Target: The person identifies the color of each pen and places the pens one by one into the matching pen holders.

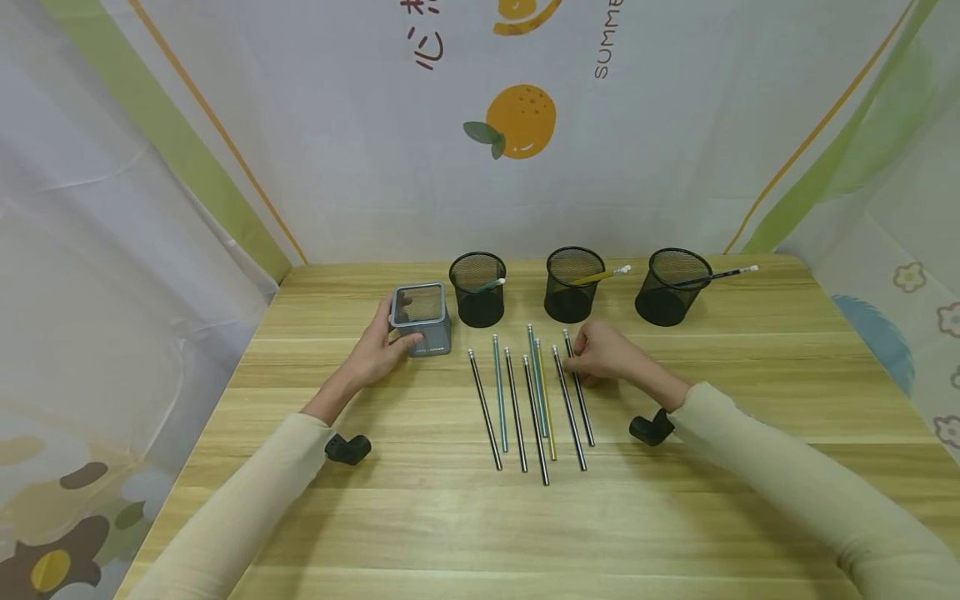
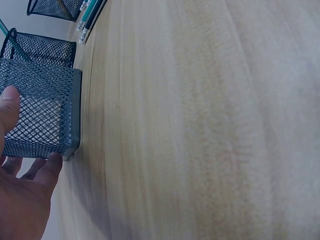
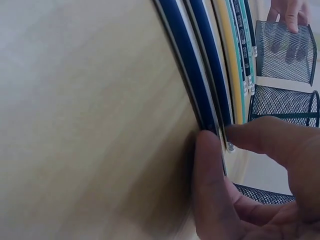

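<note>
My left hand [image 1: 372, 350] grips a square grey mesh pencil holder [image 1: 432, 337], thumb on its near side and fingers around the left. In the left wrist view the thumb [image 2: 9, 107] lies against the mesh. Over the row of pencils on the table, my right hand [image 1: 606, 352] pinches the rightmost dark pencil [image 1: 583, 408] near its eraser end. The right wrist view shows thumb and forefinger on either side of this dark blue pencil [image 3: 182, 55]. Left of it lie several more pencils, among them a yellow one [image 1: 547, 408] and a teal one [image 1: 500, 400].
Three round black mesh holders stand along the back of the wooden table [image 1: 420, 525]. The left one [image 1: 480, 310] holds a teal pencil, the middle one [image 1: 567, 305] a yellow pencil [image 1: 596, 277], the right one [image 1: 662, 307] a dark pencil [image 1: 723, 275]. A printed curtain [image 1: 360, 167] hangs behind.
</note>
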`<state>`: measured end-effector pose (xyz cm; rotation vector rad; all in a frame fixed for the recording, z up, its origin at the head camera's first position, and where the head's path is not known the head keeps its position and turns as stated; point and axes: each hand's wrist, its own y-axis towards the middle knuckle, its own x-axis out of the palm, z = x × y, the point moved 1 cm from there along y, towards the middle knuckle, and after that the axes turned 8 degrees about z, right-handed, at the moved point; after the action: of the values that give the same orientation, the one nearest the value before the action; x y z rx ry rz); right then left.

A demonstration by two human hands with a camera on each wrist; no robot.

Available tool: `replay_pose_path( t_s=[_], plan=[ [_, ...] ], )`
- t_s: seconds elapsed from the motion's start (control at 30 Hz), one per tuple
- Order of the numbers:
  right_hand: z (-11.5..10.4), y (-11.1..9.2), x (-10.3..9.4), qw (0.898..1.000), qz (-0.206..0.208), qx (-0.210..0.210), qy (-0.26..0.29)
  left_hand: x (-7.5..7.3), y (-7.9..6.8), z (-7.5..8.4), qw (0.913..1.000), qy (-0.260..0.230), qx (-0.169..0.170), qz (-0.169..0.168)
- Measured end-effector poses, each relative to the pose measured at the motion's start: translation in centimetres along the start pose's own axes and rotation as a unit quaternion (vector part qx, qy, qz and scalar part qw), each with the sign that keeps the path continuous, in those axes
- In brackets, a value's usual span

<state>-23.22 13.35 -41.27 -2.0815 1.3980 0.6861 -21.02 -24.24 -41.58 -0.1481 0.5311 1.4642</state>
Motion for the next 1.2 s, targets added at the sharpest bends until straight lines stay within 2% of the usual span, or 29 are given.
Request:
replay_pose_path(
  t_s=[0.23,0.53,1.0,1.2],
  plan=[
    [-0.48,0.4,0.1,0.998,-0.027,-0.019,-0.053,0.04,-0.02,0.0,0.9999,-0.01,-0.008,-0.002],
    [-0.91,0.51,0.41,0.996,-0.023,-0.013,-0.083,-0.01,-0.14,0.14,1.0,-0.002,-0.007,-0.003],
    [-0.69,0.26,0.27,0.998,-0.033,-0.004,-0.05,0.11,0.11,-0.3,0.9999,-0.015,-0.008,-0.001],
    [-0.79,0.1,-0.01,0.999,-0.035,0.012,-0.03,0.05,0.15,-0.22,0.9999,-0.014,-0.009,-0.001]
  ],
)
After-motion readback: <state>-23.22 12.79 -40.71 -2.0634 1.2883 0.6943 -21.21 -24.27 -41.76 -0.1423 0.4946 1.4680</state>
